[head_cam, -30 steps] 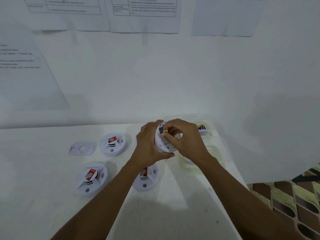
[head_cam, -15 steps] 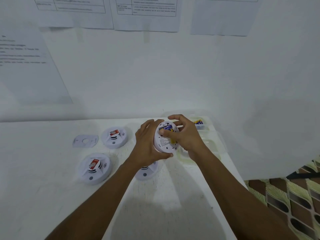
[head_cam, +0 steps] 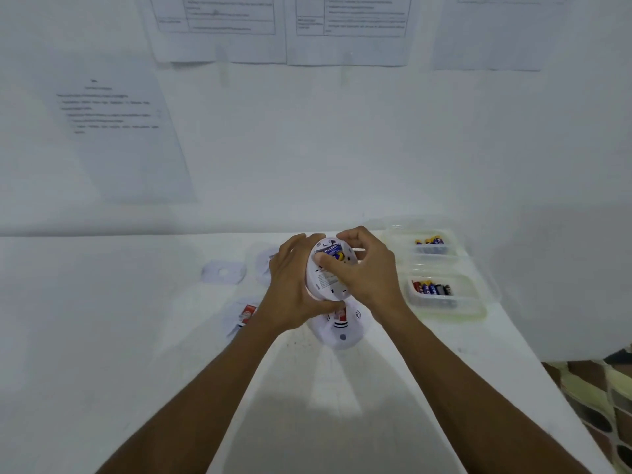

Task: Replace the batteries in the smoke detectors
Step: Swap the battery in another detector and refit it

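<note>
Table point(head_cam: 102, 336) carries the job, and the held detector point(head_cam: 326, 285), lifted above it at the middle, is the mark for everything else. Right of that detector sit two clear trays of batteries, the near tray point(head_cam: 478, 304) and the far tray point(head_cam: 453, 242) beyond it. Just beneath it lies a second detector point(head_cam: 342, 335) face up, a third detector point(head_cam: 242, 316) lies lower left, and a flat mounting plate point(head_cam: 222, 271) sits left.

The left hand point(head_cam: 294, 292) grips the held detector by its rim, fingers curled behind it, back side tipped toward the camera. The right hand point(head_cam: 367, 275) is curled over its upper edge, thumb bearing on the blue-and-yellow battery point(head_cam: 333, 252).

That battery is the change: a second ago the fingers hid nearly all of it, and now its label lies plain and level in the compartment. I judge it is being pushed home, so this unit likely needs only its back cover refitted, while the others on the table wait.
</note>
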### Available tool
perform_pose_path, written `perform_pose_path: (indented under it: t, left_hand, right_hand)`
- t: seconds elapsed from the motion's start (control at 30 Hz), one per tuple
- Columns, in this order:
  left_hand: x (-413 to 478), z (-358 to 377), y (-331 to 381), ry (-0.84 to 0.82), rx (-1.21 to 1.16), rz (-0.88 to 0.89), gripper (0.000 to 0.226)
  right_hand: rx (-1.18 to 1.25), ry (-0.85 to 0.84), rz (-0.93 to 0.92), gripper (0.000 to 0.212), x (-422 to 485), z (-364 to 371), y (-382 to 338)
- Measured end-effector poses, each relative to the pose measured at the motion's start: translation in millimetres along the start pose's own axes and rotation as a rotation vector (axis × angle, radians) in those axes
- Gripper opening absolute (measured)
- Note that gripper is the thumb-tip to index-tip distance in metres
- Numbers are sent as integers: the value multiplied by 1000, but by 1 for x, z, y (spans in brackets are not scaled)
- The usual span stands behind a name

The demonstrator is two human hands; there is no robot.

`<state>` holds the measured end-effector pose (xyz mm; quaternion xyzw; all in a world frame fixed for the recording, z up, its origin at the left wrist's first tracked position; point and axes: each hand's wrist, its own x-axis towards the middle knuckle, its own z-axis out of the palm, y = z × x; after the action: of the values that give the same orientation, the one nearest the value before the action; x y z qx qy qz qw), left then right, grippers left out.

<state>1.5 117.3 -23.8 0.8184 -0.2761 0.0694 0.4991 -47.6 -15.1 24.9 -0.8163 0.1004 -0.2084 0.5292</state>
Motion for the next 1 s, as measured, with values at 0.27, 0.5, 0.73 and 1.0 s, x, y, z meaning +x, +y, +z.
perform_pose_path:
  t: [0.27,0.5,0.73,1.0]
  left_hand:
    - [6,-43,-26,-1,96,100,87]
    - [7,-46,-33,-17,77,196,80]
    - [-5,-51,-49,-74,-72,199,79]
    - [-27,-152,-114,2,47,41,99]
  right_hand:
    - [-24,116,-79,31,-11,47,-20]
    - [14,33,67,40,3,46,-22]
    - [74,-69,112,33,11,45,-14]
    - [-221,-229,-87,10,28,119,0]
